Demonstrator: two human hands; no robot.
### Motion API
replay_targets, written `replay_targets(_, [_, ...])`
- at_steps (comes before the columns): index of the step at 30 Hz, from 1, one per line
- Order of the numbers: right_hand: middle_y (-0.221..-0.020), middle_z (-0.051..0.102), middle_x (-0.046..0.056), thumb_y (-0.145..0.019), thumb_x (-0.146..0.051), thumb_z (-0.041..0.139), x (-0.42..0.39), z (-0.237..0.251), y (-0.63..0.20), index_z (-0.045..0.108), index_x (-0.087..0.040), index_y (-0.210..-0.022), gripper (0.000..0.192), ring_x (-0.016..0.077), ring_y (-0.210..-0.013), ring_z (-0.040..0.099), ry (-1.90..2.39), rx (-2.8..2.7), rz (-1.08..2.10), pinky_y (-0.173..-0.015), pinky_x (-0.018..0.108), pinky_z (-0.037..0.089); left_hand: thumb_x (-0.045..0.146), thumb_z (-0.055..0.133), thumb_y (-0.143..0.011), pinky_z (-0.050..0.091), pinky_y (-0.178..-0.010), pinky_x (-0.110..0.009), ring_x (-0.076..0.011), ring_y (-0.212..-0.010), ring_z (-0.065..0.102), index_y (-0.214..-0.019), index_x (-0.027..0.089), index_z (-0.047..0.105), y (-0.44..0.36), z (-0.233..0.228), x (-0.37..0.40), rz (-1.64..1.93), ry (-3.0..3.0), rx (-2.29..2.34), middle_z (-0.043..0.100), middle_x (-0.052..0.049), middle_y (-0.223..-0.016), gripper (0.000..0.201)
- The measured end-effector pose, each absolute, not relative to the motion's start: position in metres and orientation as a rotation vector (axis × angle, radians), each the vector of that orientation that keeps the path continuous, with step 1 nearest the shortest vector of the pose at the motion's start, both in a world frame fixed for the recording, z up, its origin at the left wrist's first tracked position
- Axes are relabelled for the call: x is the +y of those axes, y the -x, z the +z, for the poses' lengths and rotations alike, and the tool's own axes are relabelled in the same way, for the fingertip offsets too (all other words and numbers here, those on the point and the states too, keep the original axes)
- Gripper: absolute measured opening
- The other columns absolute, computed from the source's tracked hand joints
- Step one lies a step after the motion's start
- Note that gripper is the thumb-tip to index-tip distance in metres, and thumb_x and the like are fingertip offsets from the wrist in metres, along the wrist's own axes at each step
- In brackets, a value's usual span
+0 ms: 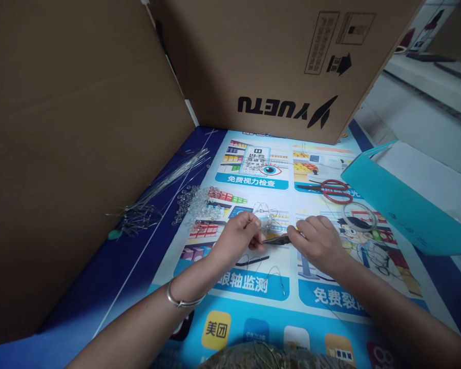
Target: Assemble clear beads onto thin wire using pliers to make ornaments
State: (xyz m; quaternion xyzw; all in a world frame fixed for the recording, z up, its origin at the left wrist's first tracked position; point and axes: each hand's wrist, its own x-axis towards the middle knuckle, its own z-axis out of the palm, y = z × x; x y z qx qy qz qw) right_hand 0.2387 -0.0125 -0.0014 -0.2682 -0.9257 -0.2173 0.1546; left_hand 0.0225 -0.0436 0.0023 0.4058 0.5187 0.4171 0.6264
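My right hand (318,240) is wrapped around the handles of dark needle-nose pliers (277,240), whose narrow jaws point left. Those jaws reach the fingertips of my left hand (236,237), which is pinched closed on a thin wire, only partly visible. Just behind my left fingers stands a small whitish spool (265,219) with loose wire loops around it. To the left lies a pile of clear beads (200,207). Bent pieces of thin wire (279,279) rest on the printed mat in front of my hands.
Cardboard panels (230,61) wall off the left and back. A wire bundle (172,177) lies at left. Red-handled scissors (337,191), a pale ring-shaped coil (359,217) and a turquoise box (403,205) are on the right. The printed mat (249,297) covers the table.
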Motion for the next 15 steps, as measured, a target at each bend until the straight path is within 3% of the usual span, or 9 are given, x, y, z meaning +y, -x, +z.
replay_targets(10, [-0.081, 0.058, 0.004, -0.079, -0.025, 0.058, -0.0084, -0.0063, -0.2432, 0.059, -0.020, -0.093, 0.015, 0.0175, -0.079, 0.046, 0.816, -2.536, -0.550, -0.072, 0.034, 0.029, 0.036, 0.050, -0.082, 0.043, -0.045, -0.021, -0.0112, -0.043, 0.058, -0.076, 0.018, 0.044, -0.0218, 0.0031, -0.0430, 0.949, -0.927, 1.159, 0.061, 0.002, -0.058, 0.020])
replay_targets(15, [-0.085, 0.059, 0.003, -0.079, -0.018, 0.058, -0.0097, -0.0071, -0.2443, 0.059, -0.023, -0.093, 0.016, 0.0175, -0.083, 0.048, 0.727, -2.497, -0.681, -0.076, 0.035, 0.030, 0.034, 0.051, -0.082, 0.041, -0.044, -0.020, -0.0104, -0.043, 0.057, -0.077, 0.017, 0.045, -0.0201, 0.0026, -0.0421, 0.938, -0.910, 1.138, 0.061, 0.002, -0.058, 0.019])
